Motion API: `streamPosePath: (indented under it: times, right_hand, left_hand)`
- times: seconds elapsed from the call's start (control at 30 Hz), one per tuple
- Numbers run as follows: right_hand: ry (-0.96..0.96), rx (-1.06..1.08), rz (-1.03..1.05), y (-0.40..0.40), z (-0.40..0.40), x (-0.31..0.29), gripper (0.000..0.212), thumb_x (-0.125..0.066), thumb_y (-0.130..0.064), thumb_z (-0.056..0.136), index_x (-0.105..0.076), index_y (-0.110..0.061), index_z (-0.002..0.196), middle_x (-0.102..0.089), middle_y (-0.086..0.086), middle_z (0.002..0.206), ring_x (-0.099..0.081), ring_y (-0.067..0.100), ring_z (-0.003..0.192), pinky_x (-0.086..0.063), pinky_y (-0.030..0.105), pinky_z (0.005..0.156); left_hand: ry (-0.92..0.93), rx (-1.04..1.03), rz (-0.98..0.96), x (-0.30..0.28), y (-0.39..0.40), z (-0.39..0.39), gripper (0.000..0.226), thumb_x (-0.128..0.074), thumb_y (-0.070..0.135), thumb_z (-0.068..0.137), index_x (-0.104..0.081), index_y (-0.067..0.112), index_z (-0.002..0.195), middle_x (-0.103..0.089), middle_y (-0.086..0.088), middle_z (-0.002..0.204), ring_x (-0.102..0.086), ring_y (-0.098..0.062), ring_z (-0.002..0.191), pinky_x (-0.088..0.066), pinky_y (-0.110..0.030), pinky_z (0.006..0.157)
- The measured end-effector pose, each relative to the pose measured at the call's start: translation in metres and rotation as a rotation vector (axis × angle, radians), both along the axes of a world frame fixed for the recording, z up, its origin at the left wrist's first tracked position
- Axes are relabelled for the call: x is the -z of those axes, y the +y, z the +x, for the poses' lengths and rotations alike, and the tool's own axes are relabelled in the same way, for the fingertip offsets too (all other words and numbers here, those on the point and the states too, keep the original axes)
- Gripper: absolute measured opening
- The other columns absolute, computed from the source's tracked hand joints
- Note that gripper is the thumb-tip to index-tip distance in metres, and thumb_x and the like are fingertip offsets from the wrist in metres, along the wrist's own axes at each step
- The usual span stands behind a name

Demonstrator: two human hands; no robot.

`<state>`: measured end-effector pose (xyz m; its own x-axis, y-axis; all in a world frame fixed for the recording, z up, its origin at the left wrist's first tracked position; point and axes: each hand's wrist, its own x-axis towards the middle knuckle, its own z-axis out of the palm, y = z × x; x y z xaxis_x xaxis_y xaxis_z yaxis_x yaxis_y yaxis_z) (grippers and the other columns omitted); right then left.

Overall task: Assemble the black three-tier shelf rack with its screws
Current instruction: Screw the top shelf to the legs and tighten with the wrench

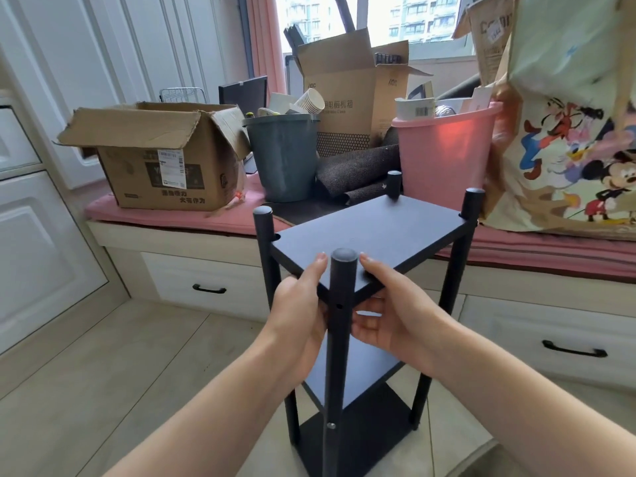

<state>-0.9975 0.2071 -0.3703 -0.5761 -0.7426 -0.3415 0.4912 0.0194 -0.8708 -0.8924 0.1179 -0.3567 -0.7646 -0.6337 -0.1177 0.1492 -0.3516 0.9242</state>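
The black three-tier shelf rack [371, 232] stands upright on the tiled floor, four round posts running through its three boards. My left hand [298, 304] grips the near corner of the top board from the left of the front post [339, 325], thumb on top. My right hand [389, 311] holds the same corner from the right, thumb on the board and fingers curled beneath it. An open screw hole [339, 307] shows in the front post at top-board height. A silver screw head [331, 425] sits lower on that post, near the bottom board.
Behind the rack runs a window bench with a pink cushion [172, 218] and drawers below. On it stand a cardboard box [161, 160], a grey bin [285, 156], a pink bucket [444, 156] and a cartoon-print bag [568, 132]. White cabinets [41, 201] line the left.
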Motion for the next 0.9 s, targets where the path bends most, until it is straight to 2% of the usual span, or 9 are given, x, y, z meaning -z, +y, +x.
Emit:
streamPosePath:
  times: [0.17, 0.27, 0.33, 0.4, 0.53, 0.67, 0.73, 0.83, 0.9]
  right_hand:
    - [-0.06, -0.002, -0.156, 0.004, 0.005, 0.006, 0.03, -0.076, -0.039, 0.081, -0.066, -0.014, 0.095, -0.073, 0.011, 0.088, -0.074, 0.028, 0.083, -0.058, 0.033, 0.065]
    - [-0.031, -0.051, -0.164, 0.002, 0.005, 0.004, 0.025, -0.073, -0.044, 0.08, -0.073, -0.019, 0.082, -0.072, 0.008, 0.087, -0.071, 0.026, 0.09, -0.059, 0.041, 0.083]
    - [-0.056, -0.076, -0.202, 0.0, 0.005, 0.001, 0.026, -0.072, -0.045, 0.08, -0.073, -0.019, 0.081, -0.071, 0.008, 0.089, -0.068, 0.028, 0.097, -0.052, 0.048, 0.097]
    - [-0.081, -0.091, -0.216, -0.001, 0.005, -0.002, 0.022, -0.072, -0.04, 0.079, -0.07, -0.018, 0.079, -0.068, 0.008, 0.086, -0.065, 0.029, 0.098, -0.045, 0.05, 0.103]
    - [-0.133, -0.139, -0.261, -0.003, 0.006, -0.002, 0.018, -0.072, -0.035, 0.078, -0.069, -0.017, 0.076, -0.065, 0.006, 0.082, -0.059, 0.028, 0.094, -0.045, 0.042, 0.097]
    - [-0.133, -0.189, -0.297, -0.006, 0.011, 0.005, 0.019, -0.073, -0.033, 0.076, -0.071, -0.014, 0.079, -0.066, 0.007, 0.088, -0.054, 0.029, 0.099, -0.041, 0.042, 0.1]
    - [-0.121, -0.192, -0.298, -0.007, 0.013, 0.008, 0.019, -0.074, -0.033, 0.074, -0.071, -0.014, 0.078, -0.066, 0.009, 0.089, -0.055, 0.03, 0.099, -0.041, 0.046, 0.104]
    - [-0.106, -0.178, -0.309, -0.007, 0.015, 0.009, 0.019, -0.075, -0.033, 0.067, -0.07, -0.015, 0.073, -0.062, 0.008, 0.085, -0.047, 0.03, 0.099, -0.041, 0.043, 0.095]
    - [-0.09, -0.163, -0.301, -0.007, 0.016, 0.01, 0.02, -0.075, -0.035, 0.062, -0.07, -0.017, 0.07, -0.064, 0.007, 0.084, -0.05, 0.03, 0.098, -0.042, 0.045, 0.099]
  left_hand:
    - [0.013, 0.082, -0.069, 0.003, 0.004, 0.002, 0.062, -0.062, 0.048, 0.089, -0.058, 0.002, 0.129, -0.073, -0.023, 0.113, -0.073, -0.038, 0.099, -0.06, -0.044, 0.082]
    - [0.044, 0.116, -0.081, 0.004, 0.006, 0.001, 0.082, -0.066, 0.057, 0.073, -0.048, 0.007, 0.136, -0.075, -0.019, 0.109, -0.074, -0.036, 0.091, -0.062, -0.041, 0.07]
    - [0.097, 0.153, -0.075, 0.005, 0.007, 0.0, 0.092, -0.067, 0.059, 0.068, -0.043, 0.008, 0.141, -0.075, -0.016, 0.111, -0.074, -0.033, 0.097, -0.061, -0.038, 0.07]
    - [0.131, 0.163, -0.065, 0.005, 0.007, -0.001, 0.093, -0.066, 0.059, 0.069, -0.042, 0.007, 0.142, -0.076, -0.015, 0.111, -0.075, -0.03, 0.098, -0.06, -0.033, 0.068]
    - [0.137, 0.146, -0.054, 0.004, 0.002, 0.002, 0.061, -0.063, 0.041, 0.089, -0.054, -0.002, 0.132, -0.074, -0.013, 0.099, -0.071, -0.027, 0.083, -0.056, -0.036, 0.064]
    - [0.15, 0.142, -0.046, 0.01, -0.003, 0.01, 0.018, -0.057, 0.017, 0.1, -0.061, 0.0, 0.102, -0.069, -0.011, 0.083, -0.066, -0.026, 0.078, -0.054, -0.04, 0.066]
    - [0.156, 0.141, -0.04, 0.014, -0.005, 0.012, 0.014, -0.058, 0.014, 0.095, -0.062, 0.001, 0.094, -0.066, -0.012, 0.079, -0.062, -0.028, 0.078, -0.053, -0.04, 0.067]
    - [0.185, 0.143, -0.041, 0.016, -0.004, 0.013, 0.011, -0.066, 0.016, 0.088, -0.071, 0.008, 0.083, -0.068, -0.012, 0.082, -0.064, -0.026, 0.078, -0.053, -0.041, 0.069]
    - [0.178, 0.126, -0.047, 0.019, -0.004, 0.012, 0.011, -0.065, 0.021, 0.081, -0.072, 0.013, 0.077, -0.069, -0.009, 0.08, -0.067, -0.023, 0.077, -0.054, -0.038, 0.067]
